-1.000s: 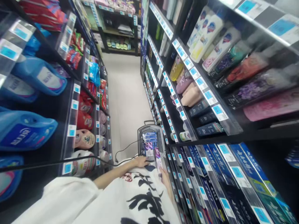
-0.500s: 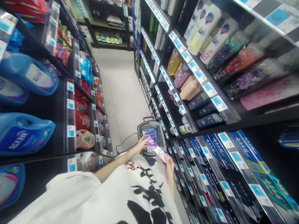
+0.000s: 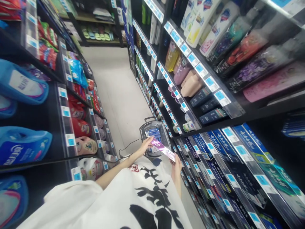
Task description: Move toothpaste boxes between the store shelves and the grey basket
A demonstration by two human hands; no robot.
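Purple-and-white box [image 3: 163, 150] front and centre, held slantwise between two hands, over the near right part of a basket as seen from above! Widest first: tall shelving climbs on both sides, the right-hand shelves [image 3: 252, 116] packed with bottles and cartons, the left-hand shelves [image 3: 53, 117] loaded with jugs and bags, and between them runs the pale floor [image 3: 114, 82] of the aisle, up to a far rack where a row of slippers [image 3: 97, 35] sits. Below, the wearer's white top [image 3: 95, 203] with its bold black print fills the bottom of the view. Then the grey basket [image 3: 165, 135], handle toward the far end of the aisle, with blue-and-white packs [image 3: 153, 133] lying inside it. Big blue jugs [image 3: 25, 144] lean in from the left, and pump bottles [image 3: 257, 68] crowd the upper right. Now the hands: the left hand [image 3: 145, 146] has the purple end, the right hand [image 3: 175, 168] has the white end, so the box slopes from upper left down to lower right, printed face up. Smallest detail of all, the fingers: on the left they are drawn together in a pinch on the box, on the right they curl closed around its other end, though the tips tucked underneath are hidden from here
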